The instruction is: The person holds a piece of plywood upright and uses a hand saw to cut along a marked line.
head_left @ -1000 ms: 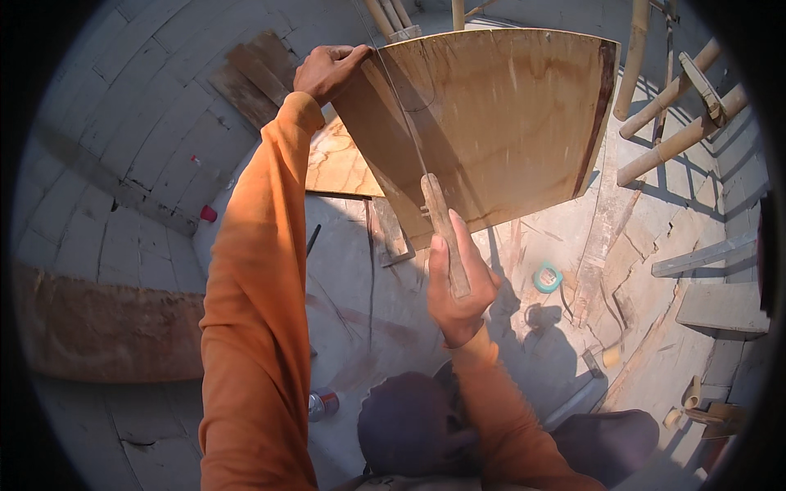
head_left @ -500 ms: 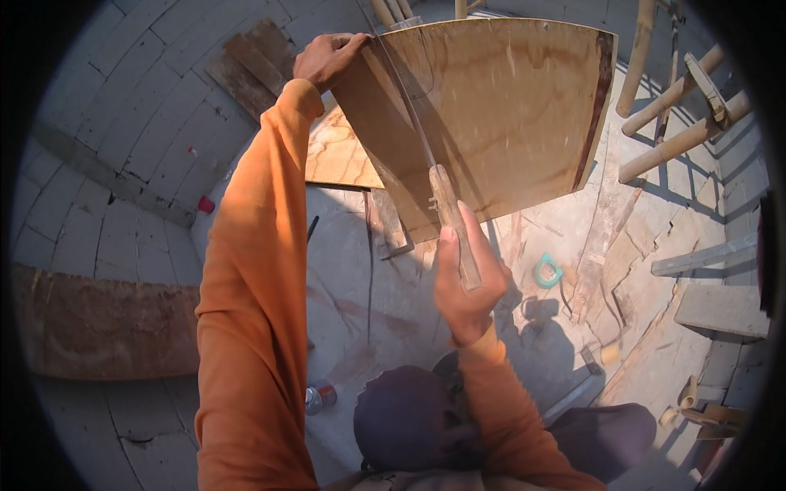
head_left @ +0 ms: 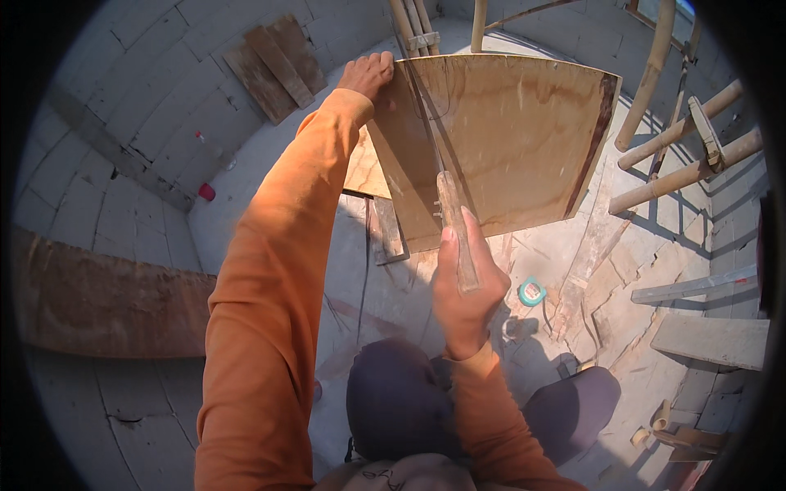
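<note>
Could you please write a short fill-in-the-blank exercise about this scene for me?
The right hand holds the thin-bladed saw by its brown wooden ____.
The left hand is at the upper ____ corner of the large tan plywood panel.
Both long fabric sleeves are coloured ____.
The round teal tape measure lies to the ____ of the right hand.

Missing words: handle; left; orange; right.

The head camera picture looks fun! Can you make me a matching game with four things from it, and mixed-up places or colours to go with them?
Things:
1. saw
2. left hand
3. tape measure
4. plywood board

Clues:
A. light brown, with a dark strip along its right edge
B. teal, lying on the floor
C. in the right hand
D. at the board's upper left corner

Right pairs: 1-C, 2-D, 3-B, 4-A
</note>
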`<move>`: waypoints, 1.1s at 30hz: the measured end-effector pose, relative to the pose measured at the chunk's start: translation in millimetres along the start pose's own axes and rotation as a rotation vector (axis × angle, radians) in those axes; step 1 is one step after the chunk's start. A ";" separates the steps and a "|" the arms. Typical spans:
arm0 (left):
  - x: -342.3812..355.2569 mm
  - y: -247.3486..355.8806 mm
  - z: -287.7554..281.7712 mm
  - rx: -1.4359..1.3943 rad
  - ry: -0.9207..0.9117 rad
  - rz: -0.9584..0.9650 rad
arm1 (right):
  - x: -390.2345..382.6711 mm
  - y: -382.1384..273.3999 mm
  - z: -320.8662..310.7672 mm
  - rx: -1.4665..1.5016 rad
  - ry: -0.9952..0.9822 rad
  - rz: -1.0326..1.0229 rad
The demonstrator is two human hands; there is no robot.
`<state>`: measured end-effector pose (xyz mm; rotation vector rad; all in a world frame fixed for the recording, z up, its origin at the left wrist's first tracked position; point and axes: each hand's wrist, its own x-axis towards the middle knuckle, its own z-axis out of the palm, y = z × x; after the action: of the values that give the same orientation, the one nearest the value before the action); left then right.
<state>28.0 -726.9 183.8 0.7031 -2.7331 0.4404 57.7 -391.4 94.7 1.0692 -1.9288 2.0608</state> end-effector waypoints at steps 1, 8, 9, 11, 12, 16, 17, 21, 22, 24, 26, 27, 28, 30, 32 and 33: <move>2.3 2.7 0.8 -0.023 -0.007 -0.001 | -1.2 5.4 3.3 0.003 0.038 -0.069; -2.9 -3.2 -0.7 -0.097 0.021 0.006 | -13.4 5.3 1.3 0.006 0.035 -0.018; -3.9 -5.1 -0.8 -0.093 0.022 -0.003 | -9.3 4.6 1.2 0.001 0.038 -0.038; -2.0 -3.5 -1.8 -0.095 0.032 -0.012 | -7.1 6.8 0.8 -0.001 0.040 -0.061; -0.6 -1.1 -2.6 -0.101 0.015 -0.025 | -7.4 10.4 0.8 0.002 0.040 -0.064; 0.4 1.3 -2.1 -0.110 0.040 -0.029 | -15.4 25.0 2.2 -0.029 0.056 -0.098; -2.0 0.0 -2.0 -0.102 0.065 -0.022 | -16.7 23.8 2.0 -0.031 0.042 -0.069; 0.9 -0.4 -3.7 -0.084 0.023 -0.056 | -21.4 27.7 -2.2 -0.080 0.039 -0.046; 1.2 -0.1 -3.7 -0.088 0.011 -0.062 | -24.4 32.4 -4.1 -0.101 0.052 -0.063; 6.2 4.3 -1.8 -0.097 0.012 -0.072 | -34.4 42.1 -17.2 -0.120 0.077 -0.069; 6.3 3.3 0.5 -0.093 0.018 -0.094 | -48.0 48.5 -26.8 -0.155 0.093 -0.084; 6.9 0.5 2.1 -0.098 0.020 -0.095 | -54.5 51.3 -30.5 -0.183 0.102 -0.097; 9.1 -3.0 2.6 -0.103 0.023 -0.096 | -58.4 55.6 -32.4 -0.211 0.111 -0.110; 11.4 -0.5 1.3 -0.097 0.019 -0.101 | -63.3 68.6 -32.7 -0.323 0.151 -0.179; 14.3 2.7 1.0 -0.071 0.005 -0.120 | -65.9 72.5 -33.2 -0.312 0.136 -0.169; 14.3 1.3 2.1 -0.079 0.013 -0.115 | -66.6 72.2 -32.7 -0.306 0.123 -0.161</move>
<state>14.9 -732.5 186.6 0.8286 -2.6647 0.3074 55.3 -350.0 -0.1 0.9680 -1.9452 1.6413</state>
